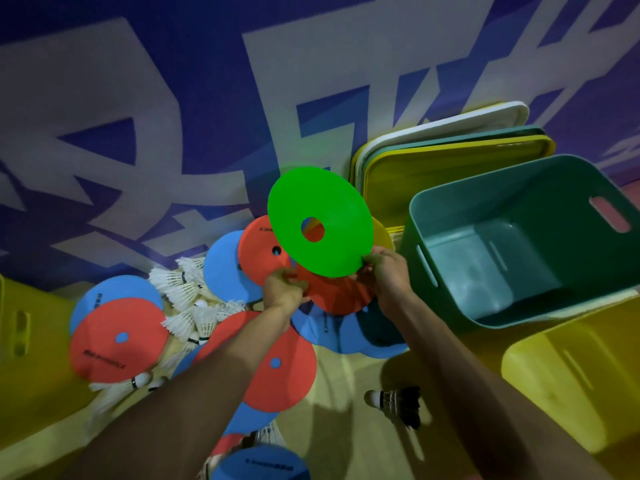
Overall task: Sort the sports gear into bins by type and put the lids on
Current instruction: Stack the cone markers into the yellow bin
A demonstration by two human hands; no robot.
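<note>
My right hand [388, 275] grips the lower edge of a green flat disc marker [332, 206] and holds it tilted above the pile. My left hand [282, 287] pinches the edge of a red disc marker [337, 294] just beneath the green one. Red discs [117, 341] and blue discs [225, 268] lie scattered on the floor around both forearms. White shuttlecocks [188, 299] are heaped between the discs at left. A dark shuttlecock [398, 401] lies alone on the floor at lower right. An empty teal bin [519, 216] stands open to the right of my hands.
A yellow bin [571, 382] sits at lower right, in front of the teal one. Several lids [450, 150], white, teal and yellow, lean against the blue and white wall behind the bins. Another yellow bin [31, 327] lies at the left edge.
</note>
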